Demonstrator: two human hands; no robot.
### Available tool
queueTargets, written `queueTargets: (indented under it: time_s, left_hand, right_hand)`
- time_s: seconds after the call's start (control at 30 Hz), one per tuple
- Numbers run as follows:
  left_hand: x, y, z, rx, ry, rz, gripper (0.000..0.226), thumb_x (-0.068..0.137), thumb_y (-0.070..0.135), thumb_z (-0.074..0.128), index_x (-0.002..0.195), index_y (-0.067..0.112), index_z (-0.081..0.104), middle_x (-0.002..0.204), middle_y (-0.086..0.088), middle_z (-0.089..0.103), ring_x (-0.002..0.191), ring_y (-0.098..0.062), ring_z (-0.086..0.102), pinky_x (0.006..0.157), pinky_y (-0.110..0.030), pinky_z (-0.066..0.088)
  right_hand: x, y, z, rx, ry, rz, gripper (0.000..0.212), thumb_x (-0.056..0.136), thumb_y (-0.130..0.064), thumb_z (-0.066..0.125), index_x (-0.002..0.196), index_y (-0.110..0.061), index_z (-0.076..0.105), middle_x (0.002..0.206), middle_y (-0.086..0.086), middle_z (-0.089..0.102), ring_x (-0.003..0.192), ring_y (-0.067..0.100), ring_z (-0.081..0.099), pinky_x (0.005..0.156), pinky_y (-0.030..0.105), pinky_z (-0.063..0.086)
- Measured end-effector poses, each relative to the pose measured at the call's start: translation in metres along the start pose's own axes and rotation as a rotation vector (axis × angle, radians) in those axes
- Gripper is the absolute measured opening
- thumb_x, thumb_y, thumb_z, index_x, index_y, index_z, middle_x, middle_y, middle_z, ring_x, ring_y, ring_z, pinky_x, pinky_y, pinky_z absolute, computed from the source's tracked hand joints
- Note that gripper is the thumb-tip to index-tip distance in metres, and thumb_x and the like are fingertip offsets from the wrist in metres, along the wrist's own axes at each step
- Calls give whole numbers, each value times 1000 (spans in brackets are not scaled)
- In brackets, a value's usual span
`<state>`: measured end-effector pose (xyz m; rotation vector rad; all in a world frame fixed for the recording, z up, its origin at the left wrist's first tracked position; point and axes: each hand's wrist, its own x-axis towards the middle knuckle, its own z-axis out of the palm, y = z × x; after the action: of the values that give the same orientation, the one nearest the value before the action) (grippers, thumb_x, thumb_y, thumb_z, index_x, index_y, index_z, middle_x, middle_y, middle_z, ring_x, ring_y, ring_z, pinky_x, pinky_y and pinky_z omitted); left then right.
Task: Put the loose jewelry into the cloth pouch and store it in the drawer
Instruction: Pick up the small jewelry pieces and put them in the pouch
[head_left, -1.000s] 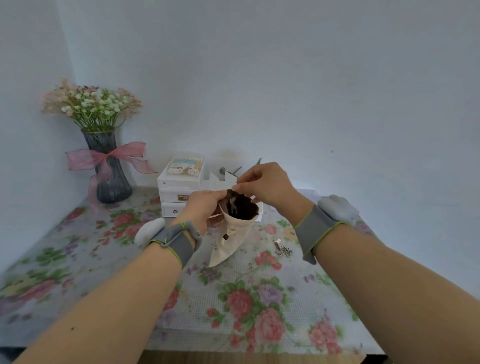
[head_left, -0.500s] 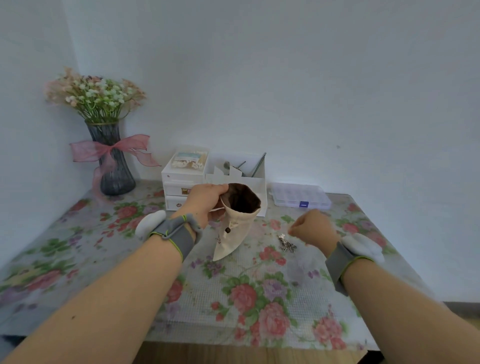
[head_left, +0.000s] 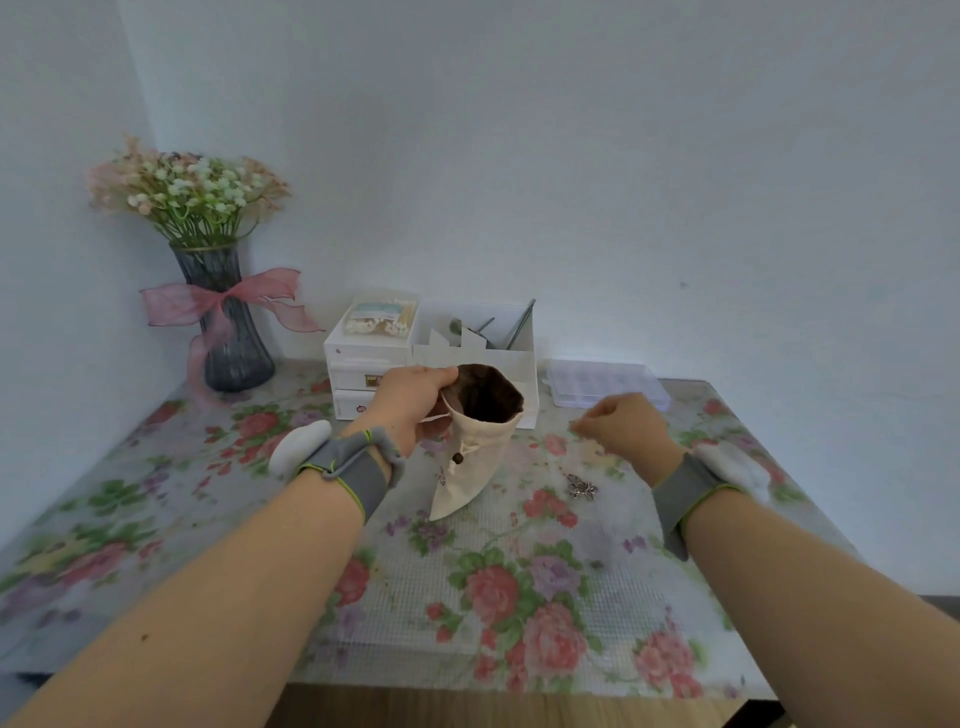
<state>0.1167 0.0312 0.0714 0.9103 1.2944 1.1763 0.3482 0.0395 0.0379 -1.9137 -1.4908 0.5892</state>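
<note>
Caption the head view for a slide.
Left hand holds the cloth pouch open while the right hand hovers above a silver charm on the floral tablecloth.

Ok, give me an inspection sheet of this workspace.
Surface: floral tablecloth, flat.
Job's things: cloth pouch held mouth open; loose jewelry lying on the cloth right of it; white drawer unit, drawers shut.
Clutter: flower vase, clear compartment box.
Grips: left hand pinching the pouch rim; right hand loosely curled above the table, contents unclear.
Cables: nothing seen.
Surroundings: plain wall.
</note>
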Motion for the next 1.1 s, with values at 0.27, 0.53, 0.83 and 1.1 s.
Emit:
queueTargets:
  time_s: [0.27, 0.53, 0.83, 1.1]
  left_hand:
    - [3, -3, 5, -22, -6, -9, 15, 89, 16, 59, 74, 13, 58, 74, -6, 58, 68, -16, 52, 58, -27, 48]
    - [0, -3, 7, -26, -15, -7, 15, 89, 15, 59, 74, 13, 57, 73, -6, 57, 66, -17, 52, 59, -29, 47]
    - [-4, -2, 6, -22, -30, -7, 16, 90, 16, 57, 74, 13, 57, 74, -7, 56, 67, -18, 49, 60, -28, 47]
    - [-5, -2, 3, -40, -16, -11, 19, 90, 14, 57, 72, 14, 55, 69, -5, 54, 61, -15, 47, 59, -26, 45]
  right_hand:
    - [2, -47, -51, 415, 82, -124, 16, 78, -15, 77, 67, -9, 67, 66, 12, 69, 53, 16, 59, 58, 26, 53]
    - [-13, -76, -54, 495, -37, -147, 9, 76, -15, 77, 73, -9, 73, 69, 5, 67, 61, 13, 57, 68, 26, 57]
    - [-29, -102, -29, 268, -252, -225, 26, 76, -22, 78, 92, -2, 77, 77, 6, 69, 65, 10, 56, 66, 25, 56]
    - [-13, -27, -10, -201, -128, -54, 19, 78, -17, 75, 90, -2, 77, 84, 12, 74, 69, 22, 65, 78, 36, 60]
